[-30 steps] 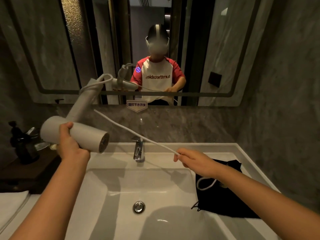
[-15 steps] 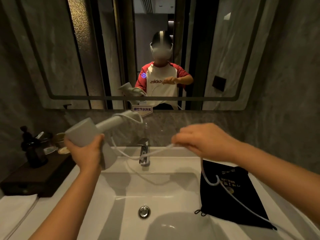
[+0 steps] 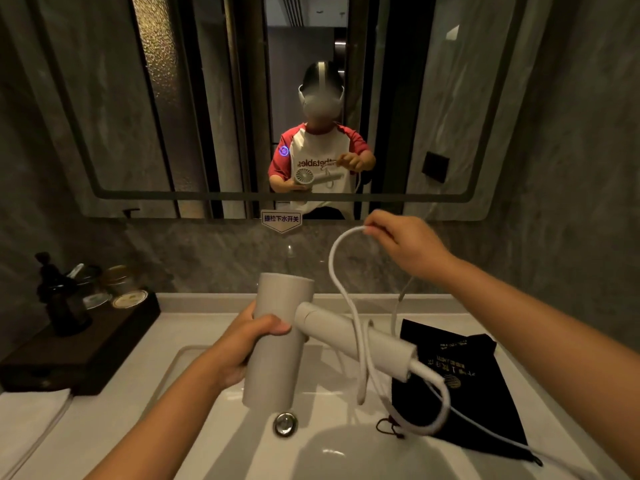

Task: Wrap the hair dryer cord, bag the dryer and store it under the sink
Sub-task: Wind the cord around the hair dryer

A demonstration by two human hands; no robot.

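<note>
Dim bathroom, white bench with sink (image 3: 207,393) | hair dryer (image 3: 277,341) over sink, barrel upright, handle lying rightward toward black bag (image 3: 467,403) | left hand (image 3: 242,348) grip clamped on barrel | right hand (image 3: 405,244), above handle, fingers pinched on cord (image 3: 337,271) | next loop likely comes down around handle.

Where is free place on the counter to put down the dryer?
Free: the white counter between the dark tray and the basin, beyond the folded towel. Crowded: the right side, under the black bag and trailing cord; the tray holds bottles and jars.
</note>
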